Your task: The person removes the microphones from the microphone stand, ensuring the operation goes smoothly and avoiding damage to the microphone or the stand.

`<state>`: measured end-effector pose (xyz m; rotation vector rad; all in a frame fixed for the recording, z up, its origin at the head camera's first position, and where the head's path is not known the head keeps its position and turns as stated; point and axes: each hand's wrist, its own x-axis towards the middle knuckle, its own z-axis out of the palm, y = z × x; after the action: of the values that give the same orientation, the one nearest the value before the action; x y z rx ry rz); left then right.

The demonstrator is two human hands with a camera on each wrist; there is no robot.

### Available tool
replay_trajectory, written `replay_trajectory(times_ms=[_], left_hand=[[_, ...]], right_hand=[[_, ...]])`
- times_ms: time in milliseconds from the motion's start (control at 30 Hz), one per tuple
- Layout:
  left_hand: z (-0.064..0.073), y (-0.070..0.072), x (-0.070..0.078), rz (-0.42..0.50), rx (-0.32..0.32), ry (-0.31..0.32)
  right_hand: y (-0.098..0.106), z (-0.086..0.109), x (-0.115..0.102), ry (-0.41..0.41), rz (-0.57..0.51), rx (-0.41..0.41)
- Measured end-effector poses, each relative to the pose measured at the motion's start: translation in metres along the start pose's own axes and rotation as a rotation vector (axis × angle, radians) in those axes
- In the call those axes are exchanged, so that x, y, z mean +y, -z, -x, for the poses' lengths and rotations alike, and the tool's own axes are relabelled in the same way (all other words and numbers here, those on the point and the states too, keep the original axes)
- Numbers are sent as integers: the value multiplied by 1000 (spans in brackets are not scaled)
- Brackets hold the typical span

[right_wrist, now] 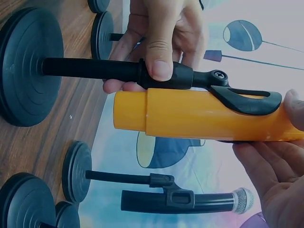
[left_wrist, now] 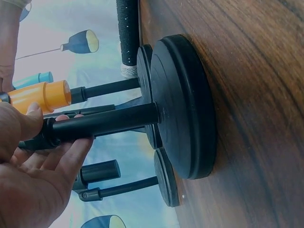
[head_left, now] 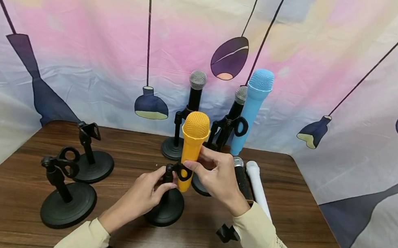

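Observation:
My right hand [head_left: 220, 178] holds a yellow microphone [head_left: 195, 138] by its body, thumb on the near side and fingers behind. The microphone stands upright, grille up, inside the clip [right_wrist: 251, 103] of a black desktop microphone stand [head_left: 166, 210]. Around the upper post of that stand, my left hand [head_left: 145, 191] keeps its grip, with the thumb [right_wrist: 160, 69] pressed just below the clip joint. The stand's round base [left_wrist: 183, 109] is on the table. In the right wrist view, the microphone's lower end lies alongside the post.
Two bare stands [head_left: 69, 205] are at the left. Behind, silver-headed microphones [head_left: 197, 81] sit in stands near a tall blue microphone [head_left: 254, 105]. Right of my hand lie a black microphone [head_left: 241, 180] and a white one [head_left: 258, 188]. A small black clip [head_left: 227, 233] is by my right sleeve.

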<state>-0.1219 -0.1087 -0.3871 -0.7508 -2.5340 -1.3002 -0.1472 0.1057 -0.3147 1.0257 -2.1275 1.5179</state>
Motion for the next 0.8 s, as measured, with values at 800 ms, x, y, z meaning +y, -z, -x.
replay_trajectory(times_ms=[800], left_hand=[[3, -2, 1, 64, 61, 103]], right_hand=[[3, 6, 8, -94, -96, -70]])
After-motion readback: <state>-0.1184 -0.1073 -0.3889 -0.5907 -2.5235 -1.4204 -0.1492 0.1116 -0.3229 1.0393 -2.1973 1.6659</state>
